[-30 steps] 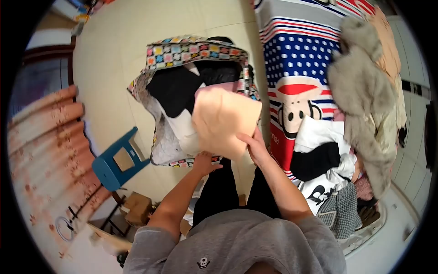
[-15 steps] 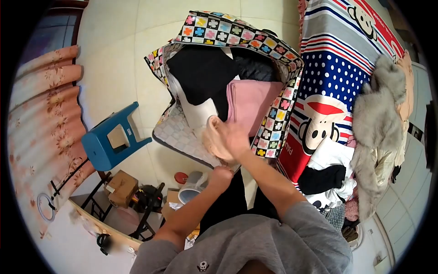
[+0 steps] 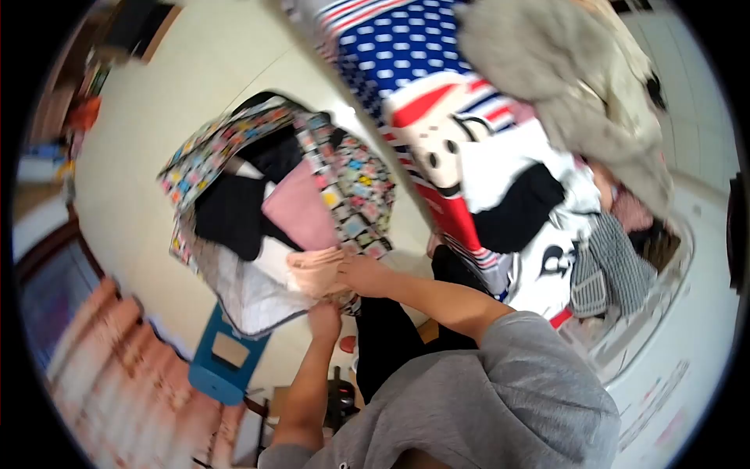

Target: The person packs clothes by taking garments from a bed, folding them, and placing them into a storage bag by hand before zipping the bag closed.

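A storage bag (image 3: 361, 168) with a colourful checkered clover pattern lies open on the floor. Inside it are a black garment (image 3: 229, 215), a folded pink garment (image 3: 301, 207) and something white (image 3: 273, 259). A folded peach garment (image 3: 312, 270) lies at the near side of the opening. My right hand (image 3: 366, 276) is closed at that garment's right end, its fingertips blurred. Just below, my left hand (image 3: 324, 319) is closed on the bag's near edge, its fingers partly hidden.
To the right is a bed with a patterned cover (image 3: 398, 47), holding a grey fur coat (image 3: 578, 117), a black garment (image 3: 519, 211) and white clothes. A basket (image 3: 672, 270) with clothes stands at lower right. A blue stool (image 3: 219, 379) lies beyond the bag's lower left.
The view has swung to the right, so the bag sits further left and more of the bed and basket shows. My right hand stays at the peach garment, my left at the bag's edge.
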{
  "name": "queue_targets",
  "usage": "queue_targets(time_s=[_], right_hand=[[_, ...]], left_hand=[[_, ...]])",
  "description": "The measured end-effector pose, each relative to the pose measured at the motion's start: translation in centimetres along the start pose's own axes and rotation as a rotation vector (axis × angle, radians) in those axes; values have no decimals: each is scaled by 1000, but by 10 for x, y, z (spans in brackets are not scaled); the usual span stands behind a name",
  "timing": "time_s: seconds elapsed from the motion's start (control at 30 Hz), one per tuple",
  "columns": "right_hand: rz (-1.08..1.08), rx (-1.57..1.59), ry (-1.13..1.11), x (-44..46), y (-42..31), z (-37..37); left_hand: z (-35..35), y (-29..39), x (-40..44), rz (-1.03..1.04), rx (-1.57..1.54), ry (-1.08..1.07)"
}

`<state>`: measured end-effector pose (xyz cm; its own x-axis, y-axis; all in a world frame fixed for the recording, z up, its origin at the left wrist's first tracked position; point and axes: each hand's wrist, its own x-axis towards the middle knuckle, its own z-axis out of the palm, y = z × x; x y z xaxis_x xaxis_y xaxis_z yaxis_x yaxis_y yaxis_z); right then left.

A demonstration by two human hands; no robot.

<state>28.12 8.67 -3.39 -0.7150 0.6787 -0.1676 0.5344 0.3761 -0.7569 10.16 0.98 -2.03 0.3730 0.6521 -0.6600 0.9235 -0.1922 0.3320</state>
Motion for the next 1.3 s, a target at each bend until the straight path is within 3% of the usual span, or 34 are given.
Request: queue_targets(time_s=[0.03, 0.1, 0.2, 0.27, 0.33, 0.47, 0.53, 0.57, 0.63, 0.67, 0.73, 0.77, 0.83, 0.97, 1.03, 1.07, 1.13, 1.17, 1.23, 1.27, 1.3], right_hand=[[46, -7, 42, -21, 4, -13], [286, 204, 451, -73, 8, -49], [727, 265, 584, -168, 31, -67], [866, 263, 795, -239, 50, -58], [1221, 306, 959, -302, 58, -45], [1917, 348, 1324, -421, 73, 19], [2198, 579, 1398, -469, 78, 71], [2292, 778, 1347, -488, 93, 131], [2130, 1527, 1553, -499, 90, 153], [2122, 1565, 1583, -494, 87, 150], [1834, 2055, 2070, -481, 70, 88], [1807, 2085, 2091, -480, 73, 94], [1240, 2258, 2409, -472, 80, 103], [1250, 2318, 2563, -466, 86, 82], [1367, 2373, 2795, -471, 77, 45], [1338, 2393, 2796, -469, 80, 44], [1219, 2044, 3251, -461, 89, 46], [1184, 2060, 3255, -459, 94, 57], [-122, 1902, 3259, -463, 102, 75], [-157, 1896, 3252, -466, 105, 74], [-9, 1933, 3214, -472, 103, 68]], left_hand=[[-3, 4, 0, -50, 1, 14], [-12, 21, 7, -58, 35, 21], [-29, 54, 26, -59, 94, 22], [-47, 93, 43, -3, 59, -10], [-54, 131, 61, 108, -20, -59], [-66, 238, 92, 225, -58, -148], [-64, 285, 100, 321, -37, -172], [-63, 309, 103, 364, -22, -195], [-59, 349, 105, 432, 2, -243], [-58, 367, 105, 462, 13, -269], [-55, 392, 102, 505, 50, -297], [-54, 401, 101, 519, 81, -336], [-57, 412, 98, 541, 134, -365], [-71, 418, 91, 539, 171, -380], [-85, 419, 81, 397, 224, -410], [-88, 412, 81, 429, 264, -390], [-96, 397, 82, 451, 294, -364], [-100, 391, 82, 469, 312, -347], [-109, 385, 77, 479, 299, -337], [-112, 384, 75, 422, 263, -357], [-115, 384, 73, 364, 224, -379]])
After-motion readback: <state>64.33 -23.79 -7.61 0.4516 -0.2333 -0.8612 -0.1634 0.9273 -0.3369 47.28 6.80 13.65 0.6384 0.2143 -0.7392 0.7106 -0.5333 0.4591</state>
